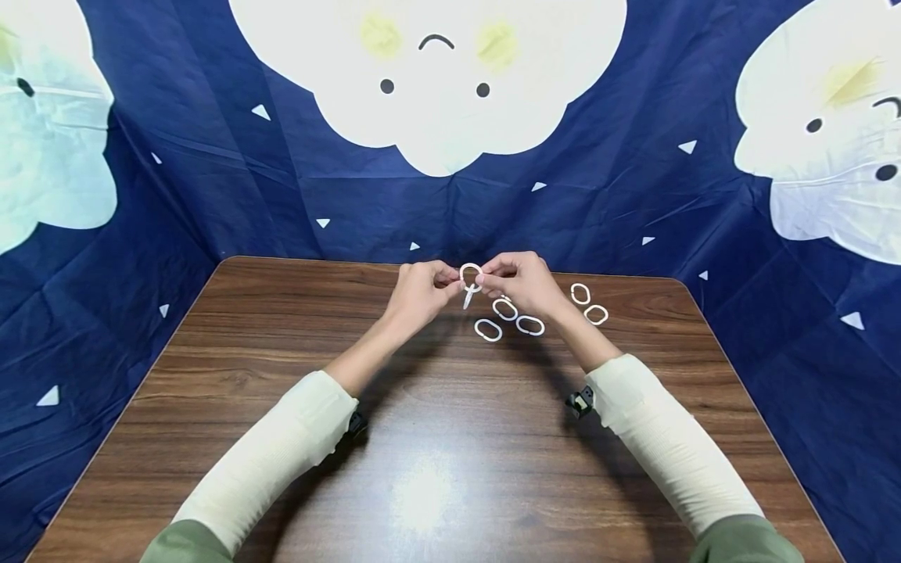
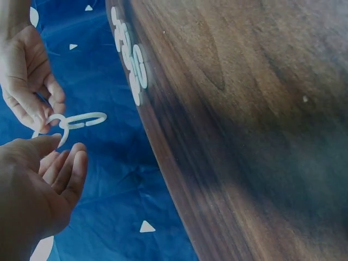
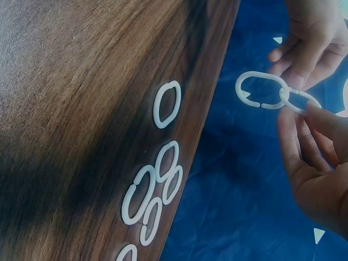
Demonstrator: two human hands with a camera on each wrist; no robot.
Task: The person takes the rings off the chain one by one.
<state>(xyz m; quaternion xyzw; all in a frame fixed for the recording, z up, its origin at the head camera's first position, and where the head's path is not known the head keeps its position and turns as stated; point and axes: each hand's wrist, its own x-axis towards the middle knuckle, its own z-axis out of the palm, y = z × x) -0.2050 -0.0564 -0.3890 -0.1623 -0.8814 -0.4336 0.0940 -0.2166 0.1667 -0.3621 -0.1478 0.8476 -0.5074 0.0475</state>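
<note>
Two oval white plastic chain links are joined in the air above the table's far edge. Thumb and fingers of my left hand [image 1: 421, 293] pinch the upper link [image 1: 470, 265] from its left side. On the opposite side, my right hand [image 1: 526, 283] pinches that same link; its fingertips partly cover it. From it dangles the second link [image 1: 468, 299], whose narrow gap shows in the right wrist view [image 3: 261, 73]. Below and beside my right hand, several loose white links, among them a near one [image 1: 489, 340], lie on the wood.
Further right on the brown wooden table [image 1: 281, 375] lie two more links, one link [image 1: 596, 323] touching or nearly touching the other. A dark blue cloth [image 1: 366, 203] with white clouds and triangles hangs behind and at both sides of the table.
</note>
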